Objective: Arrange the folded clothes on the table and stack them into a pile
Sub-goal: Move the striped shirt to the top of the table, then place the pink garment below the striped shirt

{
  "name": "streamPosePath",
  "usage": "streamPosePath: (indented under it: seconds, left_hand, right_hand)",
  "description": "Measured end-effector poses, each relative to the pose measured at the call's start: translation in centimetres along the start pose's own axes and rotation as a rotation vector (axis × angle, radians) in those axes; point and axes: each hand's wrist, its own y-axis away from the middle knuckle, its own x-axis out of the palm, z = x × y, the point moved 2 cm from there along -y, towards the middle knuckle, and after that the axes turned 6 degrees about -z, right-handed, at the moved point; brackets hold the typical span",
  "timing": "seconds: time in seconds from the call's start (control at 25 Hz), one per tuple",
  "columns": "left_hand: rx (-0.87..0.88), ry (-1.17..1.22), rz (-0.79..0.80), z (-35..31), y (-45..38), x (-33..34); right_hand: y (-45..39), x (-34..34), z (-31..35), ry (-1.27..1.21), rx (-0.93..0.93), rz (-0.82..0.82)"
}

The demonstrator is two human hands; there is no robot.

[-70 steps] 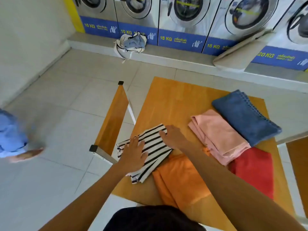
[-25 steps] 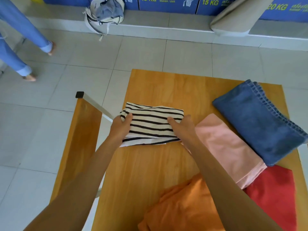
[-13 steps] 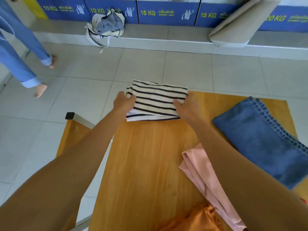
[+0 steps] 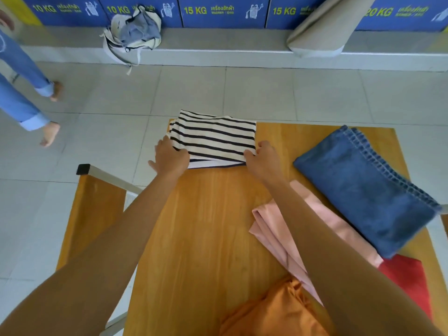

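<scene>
Striped shirt [image 4: 213, 138] farther out, beside jeans [image 4: 366, 190]

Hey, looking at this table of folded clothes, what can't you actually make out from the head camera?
- Orange garment: cut off by the bottom edge.
- Red garment: mostly hidden under the denim piece and right arm.
- Pink garment: partly covered by that arm.
- Striped shirt: its far edge overhangs the table; how much is unclear.
</scene>
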Motion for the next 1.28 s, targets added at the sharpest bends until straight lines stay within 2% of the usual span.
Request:
streamPosePath:
  seconds: [0.08,0.12,0.16,0.24,0.32,0.36,0.44,0.52,0.64,0.76,0.84,1.0,1.12,1.28]
  left_hand:
    - [0.14,0.138,-0.085,-1.1,3.4,0.3]
    - [0.193,0.19,-0.071,-1.8,5.5,1.0]
    - [0.237,0.196,-0.009,-2.4,7.6,2.1]
    - [0.275,0.164,0.245,-3.3,11.8,4.9]
    - [0.173,0.193,0.526,-3.8,15.5,7.7]
    - [0.121,0.196,0.598,-4.0,16.7,8.7]
    - [0.068,0.136,0.624,-4.2,18.2,9.9]
    - [0.007,0.087,0.618,-4.1,18.9,10.3]
    - [-0.096,0.098,0.75,-3.4,19.7,9.7]
    - [-0.095,0.203,0.803,-1.6,20.3,8.5]
    - [-0.118,0.248,0.789,-0.1,20.3,7.2]
    - [-0.21,0.383,0.819,2.4,18.9,4.8]
    - [-0.241,0.45,0.73,3.7,17.1,1.7]
    - [-0.25,0.575,0.57,5.1,13.4,-3.0]
  right_hand:
    - [2.2,-1.5,-0.8,-0.026,0.039,-0.077]
    - [3.6,-2.5,-1.5,-0.046,0.057,-0.112]
    - [5.3,-3.5,-2.4,-0.067,0.073,-0.139]
    - [9.1,-6.0,-4.8,-0.1,0.121,-0.197]
    - [13.2,-8.5,-8.5,-0.06,0.211,-0.324]
    - [15.2,-9.6,-10.3,0.0,0.28,-0.402]
    - [18.6,-10.9,-13.0,0.081,0.431,-0.51]
    - [20.4,-11.1,-14.2,0.074,0.507,-0.549]
    - [21.2,-11.1,-14.8,0.087,0.62,-0.595]
    - [21.6,-10.6,-16.2,0.127,0.741,-0.47]
    - [21.5,-10.1,-16.4,0.093,0.724,-0.39]
    - [19.9,-8.6,-15.2,-0.17,0.637,-0.284]
    - [17.9,-6.9,-12.1,-0.277,0.543,-0.118]
    - [14.2,-4.5,-6.2,-0.373,0.327,-0.005]
